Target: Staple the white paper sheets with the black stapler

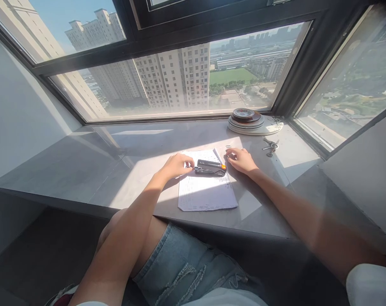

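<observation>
A black stapler (211,167) with an orange end lies on a stack of printed white papers (207,195) on the sill. My left hand (179,165) is at the stapler's left end, its fingers curled together at something small and dark that I cannot make out. Right of the stapler, my right hand (239,160) is over the sill by the papers' upper right side, thumb and forefinger bent toward each other. Whether anything is between them is too small to tell. Small staple strips (228,146) lie just beyond my right hand.
Stacked plates (245,121) stand at the back right of the grey sill (142,170), near the window frame. A metal object (271,145) with small parts lies in front of them. The sill's front edge runs above my legs.
</observation>
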A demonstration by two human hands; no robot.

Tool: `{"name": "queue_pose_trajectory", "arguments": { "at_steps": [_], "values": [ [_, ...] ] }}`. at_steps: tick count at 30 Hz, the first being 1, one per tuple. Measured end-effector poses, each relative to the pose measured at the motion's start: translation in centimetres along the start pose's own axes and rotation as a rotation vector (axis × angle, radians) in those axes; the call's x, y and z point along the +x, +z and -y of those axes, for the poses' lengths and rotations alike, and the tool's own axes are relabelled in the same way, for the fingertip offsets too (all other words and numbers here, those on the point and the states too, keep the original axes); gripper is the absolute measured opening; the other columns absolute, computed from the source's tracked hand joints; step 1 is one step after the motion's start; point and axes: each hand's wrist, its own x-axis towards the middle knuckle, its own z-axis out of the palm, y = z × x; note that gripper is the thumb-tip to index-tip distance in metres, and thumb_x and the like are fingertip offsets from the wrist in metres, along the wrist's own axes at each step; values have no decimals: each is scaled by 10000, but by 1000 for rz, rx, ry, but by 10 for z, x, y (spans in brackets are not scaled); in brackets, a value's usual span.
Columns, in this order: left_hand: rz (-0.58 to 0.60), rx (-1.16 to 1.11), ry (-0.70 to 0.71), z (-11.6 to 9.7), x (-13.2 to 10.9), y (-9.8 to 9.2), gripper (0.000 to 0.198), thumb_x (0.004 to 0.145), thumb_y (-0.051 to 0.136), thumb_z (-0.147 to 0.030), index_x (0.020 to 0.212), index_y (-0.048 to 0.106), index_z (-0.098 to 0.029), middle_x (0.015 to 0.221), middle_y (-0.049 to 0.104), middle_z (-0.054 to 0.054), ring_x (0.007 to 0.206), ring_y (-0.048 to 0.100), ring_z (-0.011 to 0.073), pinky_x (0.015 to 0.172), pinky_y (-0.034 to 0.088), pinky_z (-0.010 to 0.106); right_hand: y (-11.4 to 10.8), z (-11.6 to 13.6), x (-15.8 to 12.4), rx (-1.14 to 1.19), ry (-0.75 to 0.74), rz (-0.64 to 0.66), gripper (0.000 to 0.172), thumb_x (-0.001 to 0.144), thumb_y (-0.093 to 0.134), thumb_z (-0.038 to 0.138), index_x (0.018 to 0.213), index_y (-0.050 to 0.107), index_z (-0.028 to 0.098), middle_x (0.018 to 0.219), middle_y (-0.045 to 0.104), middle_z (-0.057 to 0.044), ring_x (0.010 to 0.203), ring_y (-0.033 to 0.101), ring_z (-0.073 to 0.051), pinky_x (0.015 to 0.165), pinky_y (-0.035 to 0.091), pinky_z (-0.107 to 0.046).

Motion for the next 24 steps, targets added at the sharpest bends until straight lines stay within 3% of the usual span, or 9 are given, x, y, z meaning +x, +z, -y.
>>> {"name": "queue_pose_trajectory", "arguments": {
  "at_steps": [24],
  "values": [
    [13, 43, -41, 0, -2, -4, 169, 807, 731, -206, 839, 866, -302, 902, 788, 54, 905, 693, 265, 816, 510, 364, -1, 2, -1, -6, 2, 6, 219, 873, 594, 262, 1017, 756, 284, 1361, 763, -14, 1025, 653, -328, 1002, 496, -539]
  ]
}}
